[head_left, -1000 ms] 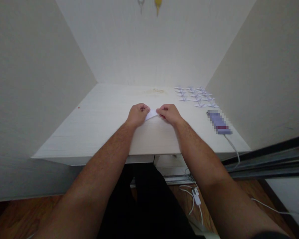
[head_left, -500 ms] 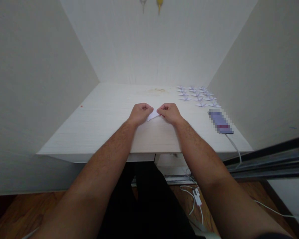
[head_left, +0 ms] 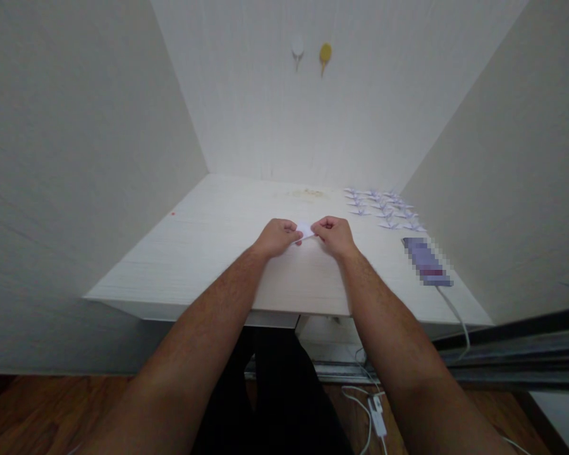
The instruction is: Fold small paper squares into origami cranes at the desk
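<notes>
A small folded piece of white paper point(head_left: 306, 232) is held between my two hands, just above or on the white table. My left hand point(head_left: 281, 236) pinches its left side, the thumb lying over the paper and a fingertip showing below. At the right edge my right hand point(head_left: 334, 234) grips it between thumb and index finger, the other fingers curled in. The paper's finer folds are too small to make out. Several folded paper cranes point(head_left: 384, 207) stand in rows at the back right of the table, beyond my right hand.
A phone point(head_left: 427, 261), blurred out, lies on the table point(head_left: 180, 265) at the right, a white cable point(head_left: 455, 309) running off the edge. Walls close in on the left, back and right. Two hooks, one yellow point(head_left: 325, 53), are on the back wall. A power strip point(head_left: 376, 414) lies below.
The view has tilted up, so everything sits lower in the picture. My left thumb has come over the paper, and a left fingertip now shows beneath it. Both hands still hold it.
</notes>
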Demonstrator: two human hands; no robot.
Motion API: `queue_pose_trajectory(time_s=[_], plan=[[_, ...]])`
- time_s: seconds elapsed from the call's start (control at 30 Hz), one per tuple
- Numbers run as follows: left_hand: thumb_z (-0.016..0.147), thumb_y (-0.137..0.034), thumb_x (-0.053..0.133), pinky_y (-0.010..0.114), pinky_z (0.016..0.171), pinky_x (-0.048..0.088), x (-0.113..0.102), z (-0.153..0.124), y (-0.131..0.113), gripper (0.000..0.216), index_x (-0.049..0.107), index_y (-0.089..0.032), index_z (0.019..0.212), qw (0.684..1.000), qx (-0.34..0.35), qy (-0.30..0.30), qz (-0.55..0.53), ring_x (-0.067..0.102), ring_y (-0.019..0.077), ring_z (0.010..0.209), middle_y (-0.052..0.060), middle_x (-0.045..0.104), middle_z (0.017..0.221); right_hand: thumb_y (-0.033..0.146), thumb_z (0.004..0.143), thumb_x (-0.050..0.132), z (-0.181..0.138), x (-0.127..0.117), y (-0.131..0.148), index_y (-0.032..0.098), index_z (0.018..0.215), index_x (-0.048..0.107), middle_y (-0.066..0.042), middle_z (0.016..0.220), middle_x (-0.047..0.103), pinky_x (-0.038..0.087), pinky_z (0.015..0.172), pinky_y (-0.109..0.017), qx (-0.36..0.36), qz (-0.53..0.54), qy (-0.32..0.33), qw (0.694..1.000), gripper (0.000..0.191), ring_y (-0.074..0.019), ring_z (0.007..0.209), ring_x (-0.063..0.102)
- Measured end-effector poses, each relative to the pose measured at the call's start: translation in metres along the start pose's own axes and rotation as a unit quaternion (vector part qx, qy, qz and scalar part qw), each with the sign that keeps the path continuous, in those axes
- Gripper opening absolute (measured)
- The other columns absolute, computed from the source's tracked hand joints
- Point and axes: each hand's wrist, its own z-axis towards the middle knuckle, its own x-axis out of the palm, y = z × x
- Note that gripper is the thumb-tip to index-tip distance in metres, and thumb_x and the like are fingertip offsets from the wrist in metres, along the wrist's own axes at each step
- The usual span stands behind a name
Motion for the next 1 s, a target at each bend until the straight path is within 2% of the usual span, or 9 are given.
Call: queue_pose_trajectory(time_s=[0.1,0.2,0.33,0.47,0.53,0.67,0.77,0.87,1.0], plan=[[0.077,-0.036,0.058,0.023,0.046,0.028,-0.002,-0.001,-0.002,0.026,0.071,-0.014,0.072,1.0,-0.007,0.019,0.004,0.039,0.0083,0.042,0.0,0.057,0.051,0.033,0.06,0.07,0.0,-0.001,0.0,0.015,0.065,0.065,0.003,0.05,0.055,0.031,0.046,-0.022,0.008,0.026,-0.013,1.0,0.019,-0.0079,0.045,0.041],[0.077,-0.034,0.057,0.023,0.047,0.031,-0.001,-0.001,-0.001,0.025,0.072,-0.014,0.076,1.0,0.005,0.018,-0.001,0.043,0.0094,0.045,-0.001,0.057,0.053,0.032,0.06,0.069,-0.001,0.0,0.003,0.015,0.063,0.064,0.004,0.047,0.053,0.029,0.044,-0.022,0.021,0.035,-0.014,0.999,0.018,-0.0076,0.042,0.039],[0.074,-0.032,0.063,0.024,0.064,0.043,0.001,0.001,-0.001,0.034,0.071,-0.016,0.102,0.995,0.07,-0.067,-0.004,0.057,0.0129,0.066,0.001,0.068,0.074,0.031,0.059,0.07,-0.003,0.002,0.006,0.015,0.062,0.063,0.004,0.048,0.054,0.029,0.045,-0.022,0.031,0.038,0.005,0.999,0.018,-0.0076,0.043,0.039],[0.077,-0.037,0.06,0.026,0.073,0.044,0.0,0.002,-0.003,0.025,0.073,-0.016,0.082,0.991,0.08,-0.102,0.018,0.06,0.0153,0.076,0.003,0.07,0.081,0.032,0.059,0.071,-0.005,0.003,0.005,0.015,0.063,0.064,0.004,0.05,0.054,0.03,0.045,-0.022,0.024,0.022,0.008,0.999,0.019,-0.0071,0.044,0.039],[0.076,-0.037,0.062,0.025,0.069,0.043,0.0,0.002,-0.004,0.024,0.072,-0.015,0.078,0.991,0.081,-0.104,-0.01,0.058,0.0141,0.072,0.003,0.069,0.079,0.032,0.06,0.072,-0.005,0.004,0.005,0.015,0.063,0.064,0.004,0.05,0.054,0.029,0.045,-0.022,0.023,0.021,0.014,0.999,0.02,-0.0069,0.044,0.039],[0.073,-0.031,0.064,0.021,0.05,0.033,0.004,0.002,-0.003,0.033,0.07,-0.015,0.101,0.987,0.056,-0.094,-0.121,0.046,0.0082,0.051,-0.001,0.061,0.063,0.036,0.061,0.075,-0.006,0.005,0.003,0.015,0.066,0.065,0.003,0.049,0.054,0.028,0.042,-0.023,0.024,0.065,0.054,0.996,0.024,-0.0073,0.042,0.039],[0.071,-0.029,0.066,0.02,0.045,0.027,0.006,0.003,0.0,0.032,0.07,-0.013,0.099,0.978,0.035,-0.112,-0.172,0.04,0.0063,0.046,-0.003,0.056,0.058,0.036,0.058,0.079,-0.007,0.006,0.002,0.016,0.075,0.068,0.002,0.057,0.061,0.033,0.043,-0.024,0.016,0.131,0.09,0.987,0.029,-0.0083,0.044,0.044],[0.069,-0.027,0.067,0.02,0.045,0.03,0.006,0.006,0.004,0.028,0.071,-0.012,0.093,0.972,0.006,-0.117,-0.205,0.042,0.0065,0.046,-0.001,0.059,0.06,0.034,0.054,0.082,-0.006,0.006,0.0,0.017,0.078,0.068,0.0,0.065,0.065,0.038,0.044,-0.024,0.01,0.154,0.094,0.984,0.032,-0.009,0.046,0.048],[0.068,-0.025,0.069,0.021,0.048,0.036,0.006,0.007,0.006,0.029,0.071,-0.012,0.093,0.976,-0.006,-0.092,-0.197,0.047,0.0079,0.048,0.0,0.062,0.061,0.033,0.058,0.08,-0.004,0.007,-0.002,0.016,0.074,0.067,0.003,0.054,0.06,0.035,0.042,-0.023,0.005,0.137,0.083,0.987,0.027,-0.0083,0.042,0.046]])
